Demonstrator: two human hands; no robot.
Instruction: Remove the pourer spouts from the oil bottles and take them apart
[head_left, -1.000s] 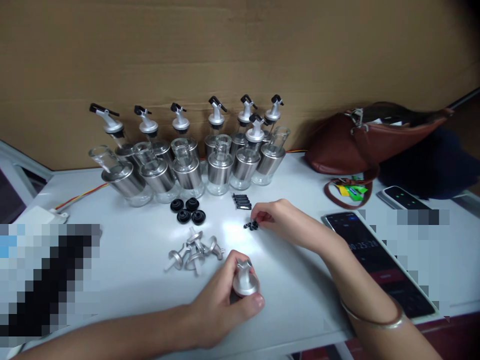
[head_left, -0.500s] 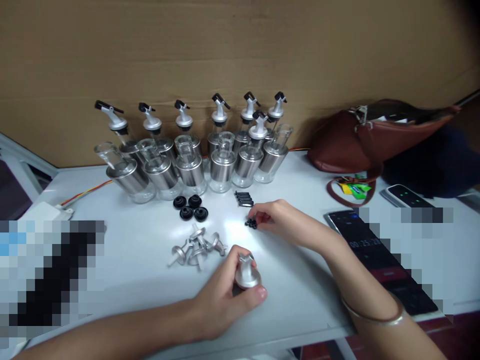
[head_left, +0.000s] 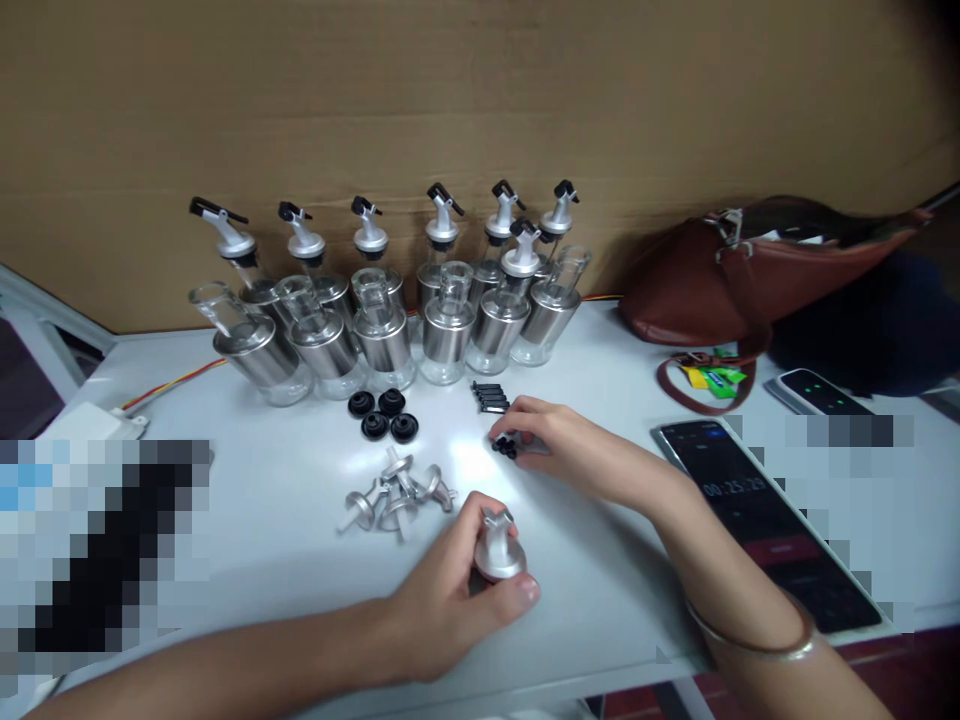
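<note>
While the left hand (head_left: 444,605) has its fingers clamped around a silver spout (head_left: 500,552), over the near part of the table (head_left: 255,540), the right hand (head_left: 555,438) has its bent fingers at a cluster of small black pieces (head_left: 505,447); whether they pinch one, I cannot tell. Just beyond that cluster lie slim black parts (head_left: 490,395) side by side. To the left sit four black stoppers (head_left: 405,428), with four loose silver spouts (head_left: 397,514) heaped nearer the left hand. Farther back stand two rows of glass bottles, each wrapped in a metal sleeve (which hides much of the inside). The rear bottles (head_left: 334,291) have spouts with black levers set in their necks, as does one front bottle (head_left: 497,322), second from the right. The other five front bottles (head_left: 447,345) have open necks. Right of them, a brown handbag (head_left: 675,300) gapes at the top, something white showing in its mouth; green and yellow packets (head_left: 721,384) lie by its looped strap (head_left: 752,310).
</note>
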